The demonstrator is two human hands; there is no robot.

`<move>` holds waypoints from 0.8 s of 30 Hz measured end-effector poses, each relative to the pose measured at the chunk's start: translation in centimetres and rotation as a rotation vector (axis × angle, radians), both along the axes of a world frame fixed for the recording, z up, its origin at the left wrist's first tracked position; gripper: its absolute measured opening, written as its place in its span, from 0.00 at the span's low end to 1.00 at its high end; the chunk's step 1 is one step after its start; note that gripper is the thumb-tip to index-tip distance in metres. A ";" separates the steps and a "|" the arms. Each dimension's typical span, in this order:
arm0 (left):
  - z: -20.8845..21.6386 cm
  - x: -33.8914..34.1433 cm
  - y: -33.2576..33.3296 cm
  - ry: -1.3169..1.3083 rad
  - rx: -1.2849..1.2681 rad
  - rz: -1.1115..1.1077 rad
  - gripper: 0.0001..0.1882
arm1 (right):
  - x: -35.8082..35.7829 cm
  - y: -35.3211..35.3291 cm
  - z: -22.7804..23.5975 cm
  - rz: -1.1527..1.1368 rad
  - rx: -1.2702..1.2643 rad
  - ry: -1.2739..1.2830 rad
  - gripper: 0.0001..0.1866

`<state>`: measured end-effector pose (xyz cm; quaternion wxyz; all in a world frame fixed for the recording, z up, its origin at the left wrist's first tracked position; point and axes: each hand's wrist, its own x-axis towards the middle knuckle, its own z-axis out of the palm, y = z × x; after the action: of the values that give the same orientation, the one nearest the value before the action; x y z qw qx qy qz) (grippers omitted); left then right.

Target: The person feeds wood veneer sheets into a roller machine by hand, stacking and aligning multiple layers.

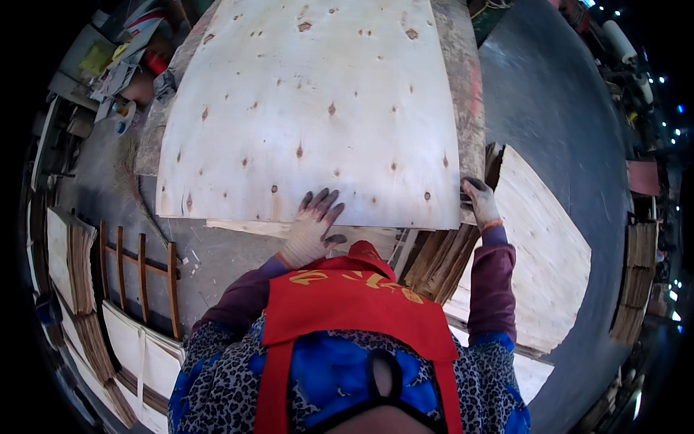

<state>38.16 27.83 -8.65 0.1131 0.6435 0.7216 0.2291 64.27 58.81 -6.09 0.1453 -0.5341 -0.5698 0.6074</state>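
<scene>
A pale wood veneer sheet (318,137) with brown knots lies across a worn board-topped table (463,79) in front of me. My left hand (313,226), in a light glove with dark fingertips, rests on the sheet's near edge, fingers stretched out and slightly spread. At the near right corner, my right hand (483,202), gloved alike, is closed with its fingers bent, just beside the sheet's right edge. What those fingers hold, if anything, is hidden. Below the near edge, another pale sheet edge (253,228) sticks out.
To the right stands a stack of veneer sheets (546,253) with brown, ragged edges (441,264). On the left are a wooden slatted frame (141,271), more veneer stacks (76,253) and a twig broom (134,177). Grey floor (557,108) runs along the right side.
</scene>
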 end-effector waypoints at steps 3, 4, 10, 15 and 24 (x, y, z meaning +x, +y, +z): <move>-0.2 0.7 0.0 0.076 0.006 0.037 0.41 | 0.2 2.1 -0.2 0.090 0.125 0.079 0.16; 0.6 0.9 0.6 0.104 -0.055 0.043 0.43 | -0.1 2.5 0.1 0.063 0.093 0.112 0.17; 1.9 1.3 3.7 0.137 0.041 -0.019 0.41 | -0.9 2.2 3.2 0.034 0.046 0.224 0.21; 4.7 1.1 3.5 0.113 0.269 0.012 0.37 | 0.6 3.1 2.9 0.036 0.029 0.201 0.27; 8.2 0.4 1.9 0.125 0.385 0.013 0.32 | -6.7 6.0 7.1 0.066 -1.036 1.105 0.38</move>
<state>38.52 29.78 -0.42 -0.0588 0.6614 0.6743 0.3231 57.60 64.82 0.99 0.1220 -0.1349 -0.0718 0.9807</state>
